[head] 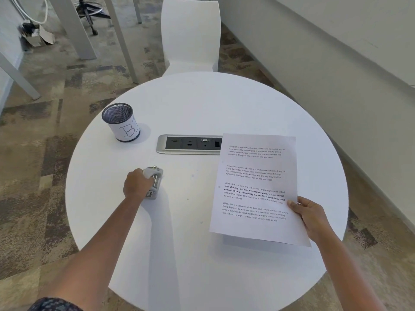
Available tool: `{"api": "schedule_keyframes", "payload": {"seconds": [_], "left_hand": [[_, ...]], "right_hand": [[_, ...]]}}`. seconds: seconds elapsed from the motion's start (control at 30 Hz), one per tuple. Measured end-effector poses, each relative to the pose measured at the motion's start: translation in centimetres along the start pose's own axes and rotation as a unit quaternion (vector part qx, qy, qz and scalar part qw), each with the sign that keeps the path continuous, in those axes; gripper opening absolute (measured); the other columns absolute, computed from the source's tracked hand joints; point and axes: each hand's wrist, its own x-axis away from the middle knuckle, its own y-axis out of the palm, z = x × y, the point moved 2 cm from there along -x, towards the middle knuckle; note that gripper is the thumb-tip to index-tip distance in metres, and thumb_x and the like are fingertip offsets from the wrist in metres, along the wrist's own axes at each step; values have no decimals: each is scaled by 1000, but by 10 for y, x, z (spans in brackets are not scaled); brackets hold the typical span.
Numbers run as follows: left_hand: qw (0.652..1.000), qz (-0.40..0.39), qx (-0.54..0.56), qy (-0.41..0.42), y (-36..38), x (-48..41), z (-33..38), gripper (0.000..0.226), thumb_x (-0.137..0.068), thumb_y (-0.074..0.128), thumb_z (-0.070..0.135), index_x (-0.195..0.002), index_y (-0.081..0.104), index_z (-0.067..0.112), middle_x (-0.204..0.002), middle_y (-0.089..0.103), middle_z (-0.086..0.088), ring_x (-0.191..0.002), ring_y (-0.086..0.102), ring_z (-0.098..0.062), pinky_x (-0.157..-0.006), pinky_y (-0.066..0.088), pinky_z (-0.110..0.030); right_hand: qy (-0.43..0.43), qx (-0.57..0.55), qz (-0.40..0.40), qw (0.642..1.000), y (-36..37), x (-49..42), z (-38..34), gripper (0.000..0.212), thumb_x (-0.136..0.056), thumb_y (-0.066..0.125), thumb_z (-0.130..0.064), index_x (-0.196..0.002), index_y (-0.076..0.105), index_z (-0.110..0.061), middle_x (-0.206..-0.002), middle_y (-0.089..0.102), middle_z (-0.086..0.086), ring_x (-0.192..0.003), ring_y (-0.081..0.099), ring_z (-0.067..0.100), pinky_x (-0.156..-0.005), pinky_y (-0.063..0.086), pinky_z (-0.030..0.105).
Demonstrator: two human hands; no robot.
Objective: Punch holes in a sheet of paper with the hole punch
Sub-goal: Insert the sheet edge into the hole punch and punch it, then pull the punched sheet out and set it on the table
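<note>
A printed sheet of paper [256, 189] hovers slightly above the right half of the round white table [202, 104], casting a shadow below its near edge. My right hand [311, 217] pinches its right edge, thumb on top. A small hole mark shows at the sheet's left margin. The grey and white hole punch [153, 182] stands on the table left of centre. My left hand [137, 185] grips it from the left, fingers curled round its body.
A mesh pen cup [121, 122] marked "B" stands at the table's back left. A silver power and socket strip [189, 144] is set into the middle, its right end under the paper. A white chair [190, 34] stands behind the table.
</note>
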Motion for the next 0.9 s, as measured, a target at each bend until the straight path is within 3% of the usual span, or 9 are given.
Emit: {"api": "schedule_keyframes", "payload": {"seconds": [0.1, 0.17, 0.23, 0.3, 0.4, 0.5, 0.6, 0.73, 0.9], "left_hand": [[998, 39, -45, 22, 0, 8, 7, 45, -83, 60, 16, -121, 46, -2, -122, 46, -28, -113, 45, -42, -90, 42, -48], [991, 90, -42, 93, 2, 17, 19, 50, -84, 60, 18, -127, 43, 0, -124, 44, -27, -115, 43, -40, -92, 40, -48], [981, 87, 26, 174, 8, 30, 37, 43, -86, 59, 16, -125, 48, 1, -121, 51, -24, -112, 49, -37, -92, 41, -43], [972, -9, 139, 190, 20, 45, 57, 37, -88, 59, 19, -120, 54, 3, -114, 61, -21, -105, 58, -33, -87, 44, -35], [944, -203, 238, 107, 42, 69, 82, 47, -89, 58, 27, -126, 48, 1, -105, 63, -20, -96, 60, -30, -79, 49, -34], [914, -283, 278, 88, 56, 85, 93, 42, -89, 59, 20, -123, 49, -3, -99, 61, -17, -87, 57, -26, -76, 52, -38], [915, -223, 316, 115, 56, 87, 100, 21, -88, 54, 2, -108, 56, -6, -106, 67, -26, -87, 62, -29, -82, 54, -46], [919, -143, 320, 179, 43, 88, 115, 13, -87, 55, 1, -100, 60, -1, -103, 70, -23, -88, 66, -33, -83, 55, -47], [895, -53, 351, 270, 28, 92, 131, 9, -86, 57, 4, -93, 62, 5, -89, 70, -5, -74, 64, -15, -73, 52, -26]], "right_hand": [[-1, 3, 1, 1000, 1, 0, -1, 17, -86, 54, 0, -89, 66, -12, -63, 75, -4, -54, 69, 13, -55, 60, 27], [-5, 10, 1, 1000, 1, -1, 0, 16, -86, 55, -1, -91, 66, -11, -64, 75, -4, -56, 69, 13, -60, 59, 29], [-11, 19, 3, 1000, 2, -1, 1, 16, -86, 56, -2, -94, 66, -12, -65, 75, -6, -59, 69, 15, -66, 58, 32], [-17, 26, 2, 1000, 5, -2, 1, 17, -86, 56, -2, -96, 65, -12, -64, 74, -7, -62, 67, 17, -68, 55, 33], [-31, 35, -9, 999, 11, 1, -1, 17, -87, 55, -3, -97, 64, -14, -64, 74, -7, -57, 67, 11, -56, 54, 24], [-47, 35, -6, 998, 14, 2, -5, 18, -87, 56, -3, -101, 64, -12, -73, 72, 1, -59, 66, 13, -59, 53, 27], [-82, 41, 7, 996, 14, 3, -11, 16, -87, 56, -3, -96, 65, -13, -61, 72, -10, -54, 66, 5, -54, 55, 20], [-139, 30, 18, 990, 14, 4, -25, 17, -87, 55, -1, -93, 64, -13, -66, 74, -17, -62, 68, -2, -59, 56, 13], [-208, 18, 34, 977, 20, 5, -41, 21, -85, 58, 0, -87, 66, -19, -73, 74, -21, -72, 67, -5, -73, 55, 11]]}}
